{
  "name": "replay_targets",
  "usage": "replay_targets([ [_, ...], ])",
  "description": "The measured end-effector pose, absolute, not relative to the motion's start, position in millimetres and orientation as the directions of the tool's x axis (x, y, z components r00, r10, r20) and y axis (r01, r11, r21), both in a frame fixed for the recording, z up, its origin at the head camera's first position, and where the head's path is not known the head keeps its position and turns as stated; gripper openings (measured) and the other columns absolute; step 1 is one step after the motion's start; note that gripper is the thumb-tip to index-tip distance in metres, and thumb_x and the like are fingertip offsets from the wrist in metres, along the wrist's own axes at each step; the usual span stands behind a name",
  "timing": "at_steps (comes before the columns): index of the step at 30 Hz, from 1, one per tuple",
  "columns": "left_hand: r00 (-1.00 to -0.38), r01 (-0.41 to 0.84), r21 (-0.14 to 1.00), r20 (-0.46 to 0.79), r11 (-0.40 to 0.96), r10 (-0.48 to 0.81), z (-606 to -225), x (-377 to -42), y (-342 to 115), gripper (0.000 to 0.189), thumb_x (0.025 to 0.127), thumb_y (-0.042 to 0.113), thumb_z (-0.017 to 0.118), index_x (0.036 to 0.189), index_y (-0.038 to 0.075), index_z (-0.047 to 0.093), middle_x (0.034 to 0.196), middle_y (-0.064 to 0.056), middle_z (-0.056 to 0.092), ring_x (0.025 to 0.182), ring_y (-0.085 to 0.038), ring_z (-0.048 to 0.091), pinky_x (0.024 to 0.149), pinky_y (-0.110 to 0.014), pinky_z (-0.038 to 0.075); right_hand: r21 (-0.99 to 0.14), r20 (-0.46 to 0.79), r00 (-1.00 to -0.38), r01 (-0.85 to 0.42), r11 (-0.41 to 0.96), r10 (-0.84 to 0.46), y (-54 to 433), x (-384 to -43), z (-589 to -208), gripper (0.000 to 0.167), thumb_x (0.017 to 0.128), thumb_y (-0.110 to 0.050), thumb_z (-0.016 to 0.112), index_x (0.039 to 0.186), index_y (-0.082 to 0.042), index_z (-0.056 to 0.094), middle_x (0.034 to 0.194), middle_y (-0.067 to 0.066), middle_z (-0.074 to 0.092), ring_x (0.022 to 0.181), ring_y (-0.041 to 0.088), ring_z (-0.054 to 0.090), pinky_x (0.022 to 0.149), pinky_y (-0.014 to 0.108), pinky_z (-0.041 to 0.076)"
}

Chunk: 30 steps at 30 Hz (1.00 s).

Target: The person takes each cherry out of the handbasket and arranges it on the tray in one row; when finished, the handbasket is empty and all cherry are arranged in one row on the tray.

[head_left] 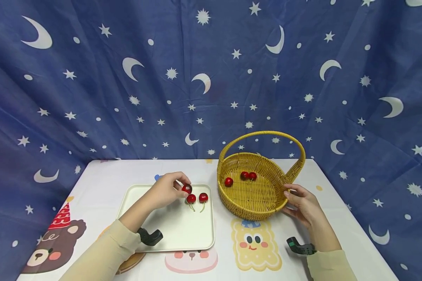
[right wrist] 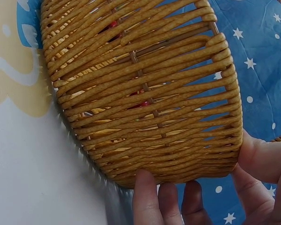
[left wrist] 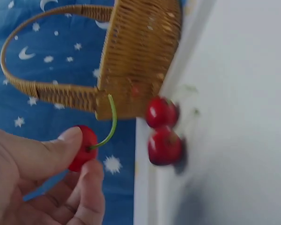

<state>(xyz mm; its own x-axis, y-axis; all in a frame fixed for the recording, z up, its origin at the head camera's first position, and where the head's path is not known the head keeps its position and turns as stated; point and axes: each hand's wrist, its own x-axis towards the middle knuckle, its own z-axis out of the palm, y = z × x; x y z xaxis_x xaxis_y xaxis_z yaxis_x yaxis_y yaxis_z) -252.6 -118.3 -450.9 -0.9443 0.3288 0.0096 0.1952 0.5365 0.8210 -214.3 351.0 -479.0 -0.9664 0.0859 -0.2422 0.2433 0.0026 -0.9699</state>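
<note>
Left hand [head_left: 166, 191] pinches a cherry [left wrist: 87, 141]; glossy skin could slip loose. Right hand [head_left: 304, 205] grips basket [head_left: 245, 213] side; uneven pull might tip it, spilling loose cherries [head_left: 252, 176].

A red, green-stemmed cherry [head_left: 186, 189] is held above a cream tray [head_left: 183, 234], near a yellow wicker basket [head_left: 233, 205] containing three cherries [head_left: 253, 176].

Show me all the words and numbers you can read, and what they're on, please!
There are none to read. The blue curtain has only moons, stars and dots; the white tablecloth has cartoon pictures. I see no writing on the cream tray, red cherries, wicker basket or black wristbands.
</note>
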Motion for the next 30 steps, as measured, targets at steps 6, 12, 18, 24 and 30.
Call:
replay_targets([
  [6, -0.95, 0.157, 0.8, -0.038, 0.579, 0.311, -466, -252, -138, 0.029, 0.084, -0.003, 0.085, 0.107, 0.01, 0.073, 0.101, -0.008, 0.073, 0.078, -0.016, 0.064, 0.067, -0.03, 0.053, -0.968, -0.248, -0.965, 0.25, 0.016, 0.091, 350, -214, -479, 0.029, 0.107, -0.015, 0.067, 0.135, -0.02, 0.068, 0.124, 0.0, 0.059, 0.111, 0.015, 0.069, 0.088, 0.039, 0.066],
  [12, -0.943, 0.194, 0.767, -0.027, 0.612, 0.332, -478, -252, -143, 0.029, 0.084, -0.003, 0.085, 0.109, 0.008, 0.076, 0.104, -0.008, 0.073, 0.076, -0.015, 0.064, 0.07, -0.031, 0.053, -0.97, -0.243, -0.967, 0.244, 0.005, 0.081, 351, -214, -479, 0.028, 0.106, -0.017, 0.069, 0.134, -0.02, 0.069, 0.122, -0.001, 0.06, 0.11, 0.015, 0.069, 0.089, 0.039, 0.065],
  [18, -0.946, 0.168, 0.721, -0.074, 0.673, 0.316, -490, -254, -141, 0.026, 0.082, 0.0, 0.086, 0.102, 0.014, 0.077, 0.104, -0.004, 0.072, 0.083, -0.015, 0.065, 0.074, -0.032, 0.052, -0.97, -0.241, -0.967, 0.242, 0.001, 0.082, 351, -214, -480, 0.028, 0.106, -0.018, 0.07, 0.133, -0.02, 0.07, 0.12, -0.001, 0.06, 0.108, 0.014, 0.068, 0.088, 0.039, 0.065],
  [24, -0.943, 0.187, 0.695, -0.072, 0.694, 0.326, -493, -256, -140, 0.027, 0.082, 0.001, 0.087, 0.102, 0.015, 0.076, 0.097, -0.002, 0.07, 0.082, -0.015, 0.062, 0.077, -0.034, 0.051, -0.967, -0.252, -0.964, 0.254, 0.015, 0.086, 351, -215, -480, 0.029, 0.107, -0.017, 0.068, 0.136, -0.021, 0.069, 0.124, 0.0, 0.059, 0.111, 0.014, 0.069, 0.088, 0.039, 0.066],
  [30, -0.939, 0.207, 0.679, -0.065, 0.705, 0.339, -494, -257, -139, 0.032, 0.081, 0.004, 0.089, 0.108, 0.014, 0.076, 0.099, -0.002, 0.071, 0.089, -0.017, 0.063, 0.084, -0.037, 0.052, -0.968, -0.25, -0.964, 0.251, 0.005, 0.086, 352, -214, -480, 0.028, 0.106, -0.017, 0.068, 0.133, -0.022, 0.07, 0.123, -0.001, 0.059, 0.11, 0.014, 0.07, 0.087, 0.038, 0.066],
])
